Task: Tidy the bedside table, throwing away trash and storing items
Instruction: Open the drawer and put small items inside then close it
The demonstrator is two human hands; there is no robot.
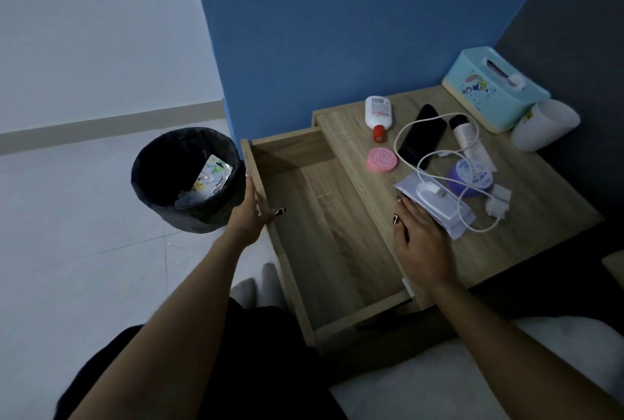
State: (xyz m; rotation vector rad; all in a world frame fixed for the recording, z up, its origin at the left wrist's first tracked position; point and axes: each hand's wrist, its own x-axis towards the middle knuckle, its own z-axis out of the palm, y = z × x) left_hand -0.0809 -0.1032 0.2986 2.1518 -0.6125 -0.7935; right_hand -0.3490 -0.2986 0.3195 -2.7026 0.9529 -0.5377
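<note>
The wooden bedside table (526, 234) has its drawer (324, 237) pulled out to the left, with nothing in it. My left hand (251, 208) grips the drawer's front panel, thumb over the top edge. My right hand (420, 237) lies palm down on the near end of a pale wipes pack (435, 206) at the table's front edge; whether it grips the pack is unclear. A white charger cable (439, 156) loops over the pack, a black phone (422, 136) and a purple jar (471, 176). A pink round tin (381, 159) sits nearby.
A black-lined trash bin (187, 179) holding wrappers stands on the floor left of the drawer. On the table are a white bottle with a red cap (378, 114), a slim tube (469, 139), a white cup on its side (545, 124) and a teal tissue box (496, 88). Blue wall behind.
</note>
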